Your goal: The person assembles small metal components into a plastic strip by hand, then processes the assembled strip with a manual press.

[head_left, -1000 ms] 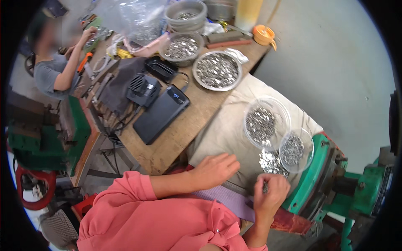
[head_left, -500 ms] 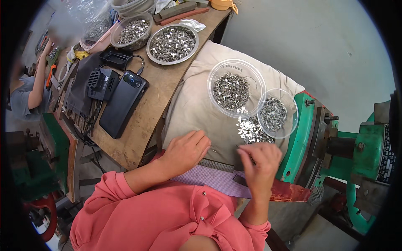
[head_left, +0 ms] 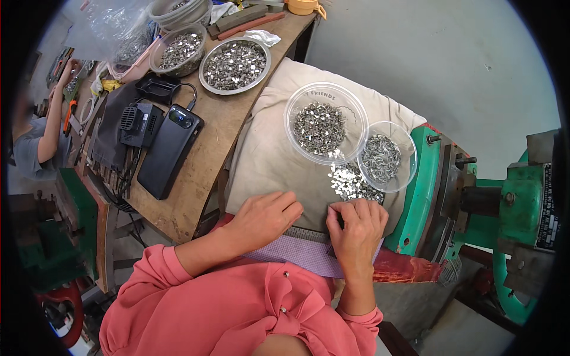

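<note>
My left hand rests over the beige cloth, its fingers closed together and pointing to the right. Whatever those fingertips hold, if anything, is hidden. Across a narrow gap, my right hand hangs with curled fingers and the thumb tucked in, at the near edge of a loose pile of shiny small metal pieces. Its grip is hidden too. Behind the pile sits a clear round tub holding many small metal parts. A smaller clear dish with slender metal pieces stands to its right.
Green machine parts border the cloth on the right. On the wooden table at left lie a black power bank, cables, a metal bowl and plastic tubs of metal parts. Another person's arm shows at far left.
My right hand has moved left and its fingers have turned downward. My left hand has shifted slightly right, so the two are closer. The whole view has drifted a little.
</note>
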`<action>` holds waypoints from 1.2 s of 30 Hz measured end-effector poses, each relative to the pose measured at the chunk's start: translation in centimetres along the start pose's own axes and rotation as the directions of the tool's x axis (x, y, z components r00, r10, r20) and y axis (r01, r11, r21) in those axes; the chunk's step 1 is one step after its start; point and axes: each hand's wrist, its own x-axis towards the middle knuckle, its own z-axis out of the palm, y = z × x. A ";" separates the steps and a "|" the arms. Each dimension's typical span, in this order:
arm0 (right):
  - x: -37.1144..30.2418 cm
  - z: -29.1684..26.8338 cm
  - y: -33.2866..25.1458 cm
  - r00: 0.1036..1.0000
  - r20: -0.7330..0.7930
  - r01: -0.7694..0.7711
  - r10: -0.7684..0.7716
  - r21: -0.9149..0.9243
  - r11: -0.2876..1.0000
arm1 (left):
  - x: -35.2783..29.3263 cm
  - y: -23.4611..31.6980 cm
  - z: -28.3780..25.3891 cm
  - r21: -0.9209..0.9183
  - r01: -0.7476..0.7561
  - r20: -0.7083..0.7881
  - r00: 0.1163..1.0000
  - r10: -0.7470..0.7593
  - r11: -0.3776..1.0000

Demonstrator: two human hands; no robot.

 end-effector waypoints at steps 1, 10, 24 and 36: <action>0.1 -0.2 0.0 1.000 -0.011 0.009 -0.009 0.024 1.000 | 0.1 0.0 -0.1 0.000 -0.003 0.000 1.000 0.003 1.000; 3.5 -3.8 3.1 0.957 -0.282 -0.100 0.061 -0.128 0.987 | 0.7 -0.1 -0.3 0.068 -0.007 0.094 0.996 0.001 0.998; -10.1 -0.5 -0.9 0.958 -0.050 -0.280 0.282 0.048 0.959 | 5.4 1.6 -3.2 -0.022 -0.165 -0.031 0.986 0.165 0.986; -11.5 -1.3 3.2 0.920 -0.164 -0.354 0.356 0.044 0.934 | 9.3 3.0 -2.2 -0.020 -0.279 -0.146 0.951 0.273 0.960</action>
